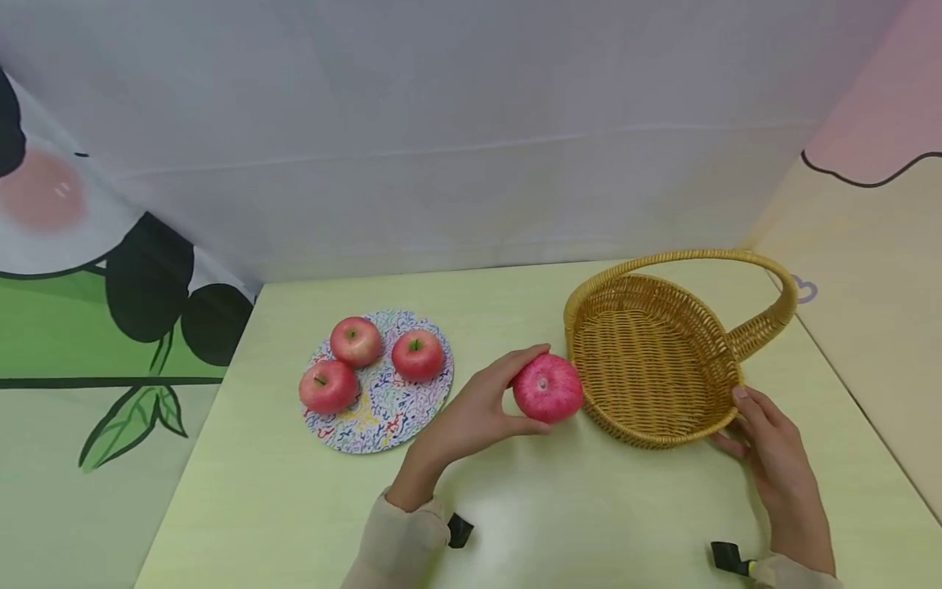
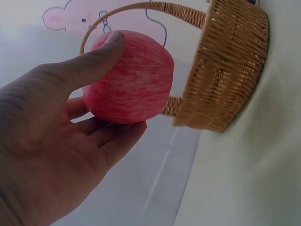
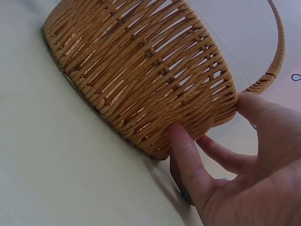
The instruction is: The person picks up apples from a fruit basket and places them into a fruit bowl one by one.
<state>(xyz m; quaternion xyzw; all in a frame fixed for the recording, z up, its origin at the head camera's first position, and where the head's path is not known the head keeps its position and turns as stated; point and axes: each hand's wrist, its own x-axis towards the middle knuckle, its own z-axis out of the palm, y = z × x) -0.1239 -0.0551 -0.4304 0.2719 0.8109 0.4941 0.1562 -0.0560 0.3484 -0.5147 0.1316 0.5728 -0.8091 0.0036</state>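
Observation:
A red apple is in my left hand, just left of the wicker basket's rim. The left wrist view shows the thumb across one side of the apple and the other fingers against its opposite side. The yellow-brown basket stands on the table, its woven floor bare and its arched handle up. My right hand holds the basket at its near right side. In the right wrist view one fingertip presses the woven wall while another finger reaches the rim.
A round plate with a colourful squiggle pattern lies on the left of the pale table, bearing three red apples. A grey-white cloth wall stands behind the table, and a printed panel borders the right side.

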